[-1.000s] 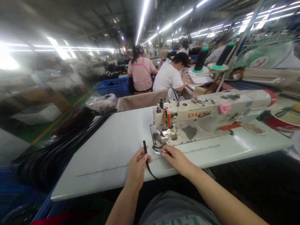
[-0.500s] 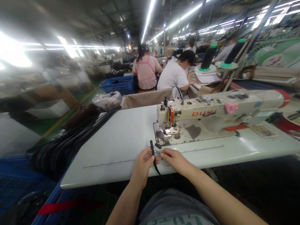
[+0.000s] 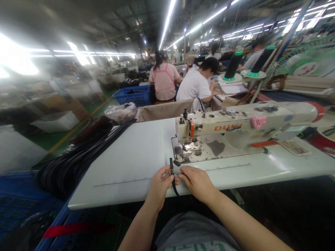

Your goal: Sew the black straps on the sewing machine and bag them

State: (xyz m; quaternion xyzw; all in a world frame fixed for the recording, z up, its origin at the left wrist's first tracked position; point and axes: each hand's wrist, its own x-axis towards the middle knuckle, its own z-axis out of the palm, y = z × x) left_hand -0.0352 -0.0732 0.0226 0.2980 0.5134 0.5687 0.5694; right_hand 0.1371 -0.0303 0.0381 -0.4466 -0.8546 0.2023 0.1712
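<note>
A narrow black strap (image 3: 171,164) stands nearly upright in my left hand (image 3: 162,180), pinched between thumb and fingers. Its lower end curves down over the table's front edge. Close by on the right, my right hand (image 3: 195,178) is closed on small thread snips (image 3: 176,173). Their two thin metal blades reach the strap, though I cannot tell whether they are cutting it; the rest of the tool is hidden in my fingers. Just beyond my hands is the sewing machine (image 3: 209,127), its needle area near the strap's upper end.
The white table (image 3: 125,157) carries a printed ruler line. Many black straps (image 3: 78,160) hang over its left side near blue crates (image 3: 15,195). Thread cones (image 3: 232,66) stand behind the machine. Two co-workers sit ahead, beyond a beige fabric-lined bin (image 3: 159,111).
The blades of the thread snips have moved left from beside the strap onto it. My right hand has shifted slightly with them; the left keeps its pinch on the strap.
</note>
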